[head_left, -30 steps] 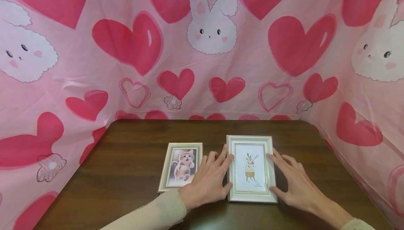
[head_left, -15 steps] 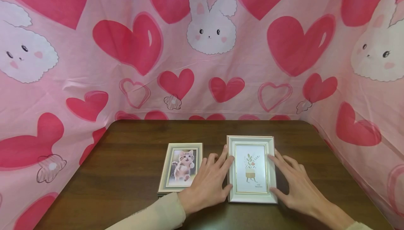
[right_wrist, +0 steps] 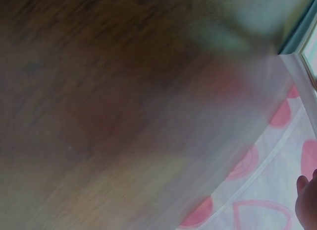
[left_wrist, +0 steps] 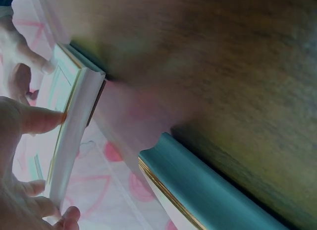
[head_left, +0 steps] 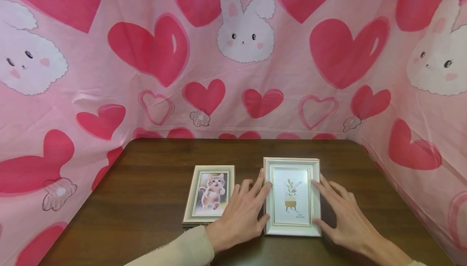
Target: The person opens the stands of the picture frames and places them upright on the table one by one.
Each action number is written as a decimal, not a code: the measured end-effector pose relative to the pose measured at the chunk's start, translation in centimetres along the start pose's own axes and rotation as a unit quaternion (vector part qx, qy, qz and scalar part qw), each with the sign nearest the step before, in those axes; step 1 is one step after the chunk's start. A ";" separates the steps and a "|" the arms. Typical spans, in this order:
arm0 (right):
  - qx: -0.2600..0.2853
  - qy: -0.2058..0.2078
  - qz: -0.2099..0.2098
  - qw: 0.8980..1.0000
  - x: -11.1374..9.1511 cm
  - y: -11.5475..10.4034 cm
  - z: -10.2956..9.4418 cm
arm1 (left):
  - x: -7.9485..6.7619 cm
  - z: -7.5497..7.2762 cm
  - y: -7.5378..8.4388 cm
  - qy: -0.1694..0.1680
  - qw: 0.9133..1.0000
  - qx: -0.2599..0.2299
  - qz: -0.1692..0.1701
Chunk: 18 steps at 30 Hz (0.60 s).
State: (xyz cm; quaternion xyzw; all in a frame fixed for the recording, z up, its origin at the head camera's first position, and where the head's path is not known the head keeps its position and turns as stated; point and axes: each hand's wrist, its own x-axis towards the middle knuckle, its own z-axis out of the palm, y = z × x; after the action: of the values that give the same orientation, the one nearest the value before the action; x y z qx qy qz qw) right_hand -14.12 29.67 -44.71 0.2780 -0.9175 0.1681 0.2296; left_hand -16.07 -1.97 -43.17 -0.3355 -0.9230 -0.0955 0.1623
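Observation:
A white picture frame (head_left: 292, 230) with a potted-plant print lies on the table. My left hand (head_left: 245, 213) holds its left side, thumb near the bottom and fingers farther up. On the opposite side, my right hand (head_left: 348, 219) holds it with thumb and fingertips on the rim. In the left wrist view, the left thumb (left_wrist: 44, 120) rests on the rim of the white frame (left_wrist: 74, 121). To the left lies a smaller cream frame (head_left: 188, 209) with a kitten picture, partly covered by my left hand. The right wrist view shows only part of the right hand (right_wrist: 308, 202).
The dark wooden table (head_left: 153, 168) has rounded far corners. Pink cloth (head_left: 233, 71) printed with hearts and rabbits encloses it at the back and sides. A teal moulding (left_wrist: 203, 180) of a frame edge stands near the left wrist camera.
The white frame has shifted slightly to the right, its upper right corner most of all. Both hands have moved with it and keep their hold. The kitten frame stays in place.

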 end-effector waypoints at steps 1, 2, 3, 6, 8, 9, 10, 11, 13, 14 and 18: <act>0.000 0.002 -0.001 1.000 -0.1 0.0 0.0 | 0.0 0.0 0.1 0.002 1.000 0.003 0.000; 0.000 0.004 -0.004 1.000 -0.1 0.0 0.0 | -0.1 0.0 0.1 0.005 1.000 0.007 0.001; 0.001 0.007 -0.006 1.000 -0.2 0.1 0.1 | -0.1 0.0 0.1 0.008 1.000 0.010 0.001; 0.001 0.011 -0.013 1.000 -0.3 0.1 0.1 | -0.2 0.0 0.2 0.014 1.000 0.016 0.003; -0.001 0.013 -0.013 1.000 -0.4 0.1 0.1 | -0.2 0.0 0.2 0.020 1.000 0.019 0.005; -0.002 0.012 -0.011 1.000 -0.4 0.1 0.1 | -0.2 0.0 0.2 0.024 1.000 0.020 0.007; -0.002 0.012 -0.010 1.000 -0.4 0.1 0.1 | -0.3 0.0 0.2 0.028 0.999 0.021 0.008; -0.002 0.012 -0.008 1.000 -0.5 0.0 0.1 | -0.3 0.0 0.3 0.032 0.999 0.022 0.010; -0.002 0.012 -0.005 1.000 -0.6 0.0 0.1 | -0.3 0.0 0.3 0.039 0.999 0.025 0.013; 0.000 0.012 -0.004 1.000 -0.7 0.0 0.1 | -0.4 0.0 0.4 0.042 0.999 0.026 0.014; 0.005 0.017 -0.008 1.000 -0.8 0.0 0.0 | -0.5 -0.1 0.5 0.044 0.998 0.028 0.017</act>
State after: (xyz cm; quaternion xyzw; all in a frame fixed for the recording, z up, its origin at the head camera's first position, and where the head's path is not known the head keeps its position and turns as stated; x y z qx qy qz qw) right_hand -13.56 30.03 -45.18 0.2834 -0.9105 0.1755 0.2446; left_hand -15.37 -1.97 -43.21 -0.3419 -0.9113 -0.0820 0.2140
